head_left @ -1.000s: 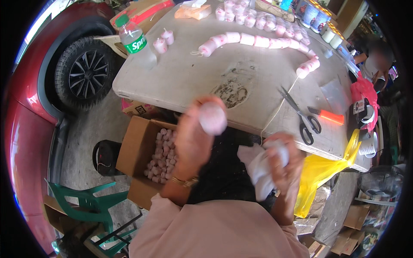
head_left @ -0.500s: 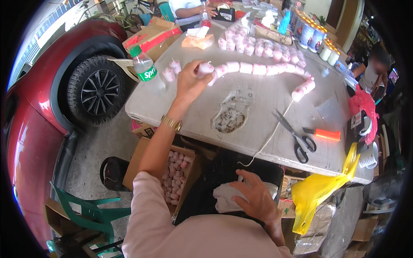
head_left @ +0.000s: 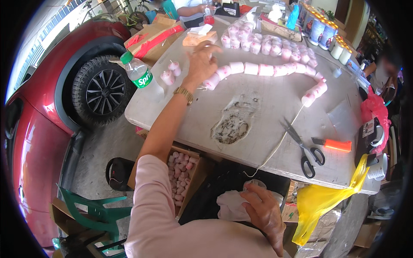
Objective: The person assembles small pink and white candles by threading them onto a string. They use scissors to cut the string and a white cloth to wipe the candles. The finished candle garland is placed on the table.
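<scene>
The left hand (head_left: 201, 64) is stretched out over the grey, worn desk (head_left: 258, 116), its fingers loosely spread and resting on the near end of a curved row of small pink-and-white wrapped cylinders (head_left: 262, 69), which runs off to that hand's right. The right hand (head_left: 266, 211) is held low, close to the body, its fingers curled onto a crumpled white plastic bag (head_left: 234, 205). Black-handled scissors (head_left: 303, 148) and a thin white string (head_left: 275, 146) are seen on the desk between the hands, and a clear plastic bottle with a green cap (head_left: 138, 72) lies left of the left hand.

Bright, even daylight with soft shadows; glare on the car (head_left: 38, 142) at left. Fisheye bends the edges; corners are black.
</scene>
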Tool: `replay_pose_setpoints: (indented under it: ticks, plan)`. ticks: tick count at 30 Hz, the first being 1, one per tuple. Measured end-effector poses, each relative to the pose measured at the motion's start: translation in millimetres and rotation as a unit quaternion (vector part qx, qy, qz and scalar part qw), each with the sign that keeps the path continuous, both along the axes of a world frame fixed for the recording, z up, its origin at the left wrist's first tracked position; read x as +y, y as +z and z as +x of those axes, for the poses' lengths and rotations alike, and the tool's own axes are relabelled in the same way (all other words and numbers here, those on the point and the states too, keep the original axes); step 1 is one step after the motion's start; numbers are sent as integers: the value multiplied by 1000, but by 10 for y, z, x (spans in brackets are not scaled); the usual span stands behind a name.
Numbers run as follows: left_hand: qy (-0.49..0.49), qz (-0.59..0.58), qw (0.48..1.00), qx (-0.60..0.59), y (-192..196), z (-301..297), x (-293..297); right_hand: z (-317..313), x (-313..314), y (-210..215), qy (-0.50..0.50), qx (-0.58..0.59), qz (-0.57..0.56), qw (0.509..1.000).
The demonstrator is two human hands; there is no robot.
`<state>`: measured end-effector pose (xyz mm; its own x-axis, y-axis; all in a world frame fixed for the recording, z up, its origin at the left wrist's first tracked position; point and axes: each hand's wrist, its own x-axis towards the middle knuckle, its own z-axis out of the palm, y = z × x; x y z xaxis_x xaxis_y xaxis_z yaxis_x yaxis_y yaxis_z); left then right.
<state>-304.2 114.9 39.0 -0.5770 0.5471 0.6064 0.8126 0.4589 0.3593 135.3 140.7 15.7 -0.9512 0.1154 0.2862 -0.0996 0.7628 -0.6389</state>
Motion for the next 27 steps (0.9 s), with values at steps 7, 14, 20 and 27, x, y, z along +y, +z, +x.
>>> replay_pose_setpoints:
  ticks: [7,14,20,27]
  plan:
    - [-62,-175,964,189,34,500,-115,-88,-62,-48,55,2,13,998]
    - [-29,-177,962,204,-157,449,-24,-48,-61,-40,21,-2,24,1000]
    - [-39,-134,984,109,-163,433,9,-58,-109,-77,30,15,27,999]
    - [-56,-123,991,21,306,748,-187,39,-116,-109,6,13,57,998]
